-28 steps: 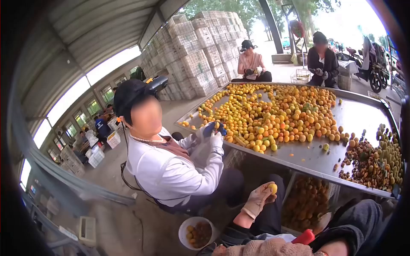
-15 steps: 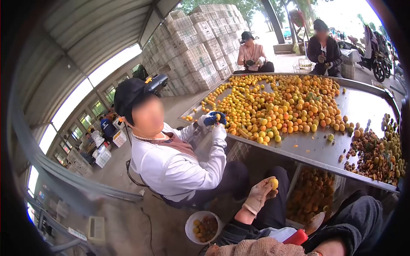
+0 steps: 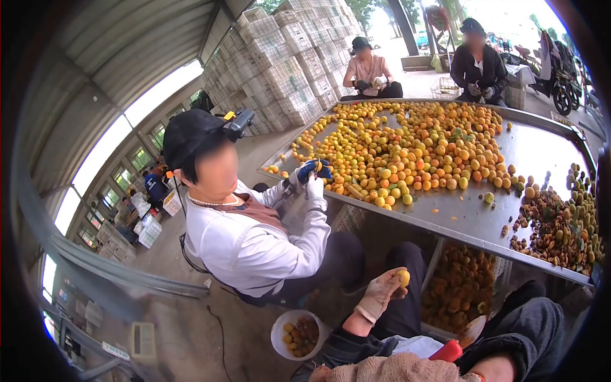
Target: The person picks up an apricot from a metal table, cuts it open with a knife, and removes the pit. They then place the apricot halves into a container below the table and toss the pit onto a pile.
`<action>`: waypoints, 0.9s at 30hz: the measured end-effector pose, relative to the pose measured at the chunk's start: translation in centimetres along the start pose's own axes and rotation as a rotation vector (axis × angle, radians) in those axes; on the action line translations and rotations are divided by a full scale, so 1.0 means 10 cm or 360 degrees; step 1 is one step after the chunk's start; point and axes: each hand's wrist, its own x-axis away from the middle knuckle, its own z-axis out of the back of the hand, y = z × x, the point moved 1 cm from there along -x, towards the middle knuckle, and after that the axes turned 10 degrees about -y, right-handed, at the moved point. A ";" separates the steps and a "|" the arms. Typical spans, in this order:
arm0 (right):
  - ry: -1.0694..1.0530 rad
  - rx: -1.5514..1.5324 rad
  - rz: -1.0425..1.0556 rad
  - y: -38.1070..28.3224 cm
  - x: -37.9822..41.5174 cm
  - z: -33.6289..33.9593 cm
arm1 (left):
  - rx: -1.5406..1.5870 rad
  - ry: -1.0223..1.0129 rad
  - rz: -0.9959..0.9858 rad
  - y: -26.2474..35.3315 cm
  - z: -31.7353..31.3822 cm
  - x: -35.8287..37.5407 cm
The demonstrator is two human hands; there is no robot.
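Observation:
My left hand (image 3: pixel 380 294), in a pale work glove, is closed with a yellow-orange apricot (image 3: pixel 403 278) pinched at its fingertips, above my dark trouser leg. My right hand (image 3: pixel 404 369), in a knitted glove at the bottom edge, is wrapped around a red-handled tool (image 3: pixel 448 351) that looks like a knife. Its broad, rounded blade (image 3: pixel 472 331) points up and right, away from the apricot. Part of my right hand is cut off by the frame. A white bowl (image 3: pixel 277 337) with fruit inside stands on the floor left of my left arm.
A metal table (image 3: pixel 464 219) bears many apricots (image 3: pixel 420 153), with a heap of darker pits and scraps (image 3: pixel 554 232) at its right end. Under it sits a crate of fruit (image 3: pixel 459 286). A co-worker (image 3: pixel 254 235) sits close at left; two more sit behind the table. Stacked crates (image 3: pixel 267 70) rise behind.
The view has shifted slightly, so most things sit a little further left. My left hand still holds the apricot and my right hand the red handle. The nearby co-worker's hands have moved slightly.

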 end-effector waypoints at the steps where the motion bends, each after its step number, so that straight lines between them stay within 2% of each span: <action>1: -0.0028 0.0208 0.0017 0.01 0.00 0.02 | 0.0024 0.0001 -0.0009 -0.01 0.02 0.00; 5: -0.0153 0.0425 0.0117 0.07 -0.05 0.00 | -0.0020 0.0078 -0.0003 0.05 0.00 0.03; 7: -0.0024 0.0882 0.0089 0.11 -0.09 -0.13 | -0.0010 0.0068 -0.0052 0.07 0.02 0.02; 8: -0.0030 0.0859 0.0185 0.18 -0.13 -0.15 | -0.0041 0.0141 -0.0031 0.09 0.01 0.03; 11: 0.0029 0.0975 0.0139 0.28 -0.15 -0.20 | 0.0006 0.0181 0.0013 -0.05 0.20 -0.03; 12: 0.0003 0.0777 0.0053 0.30 -0.14 -0.20 | 0.0013 0.0189 0.0010 -0.08 0.24 -0.03; 15: -0.0129 0.0727 0.0023 0.37 -0.12 -0.12 | 0.0054 0.0171 0.0027 -0.12 0.26 -0.03; 20: -0.0140 0.0653 -0.0010 0.51 -0.08 -0.23 | 0.0094 0.0320 0.0024 0.08 -0.01 0.05; 25: -0.0371 -0.0032 -0.0512 0.68 -0.07 -0.30 | 0.0136 0.0465 0.0013 0.31 -0.28 0.15; 26: -0.0424 0.0977 -0.0377 0.66 -0.07 -0.20 | 0.0144 0.0491 0.0010 0.33 -0.28 0.15; 27: -0.0425 0.0987 -0.0370 0.72 -0.02 -0.21 | 0.0147 0.0488 -0.0001 0.22 -0.13 0.08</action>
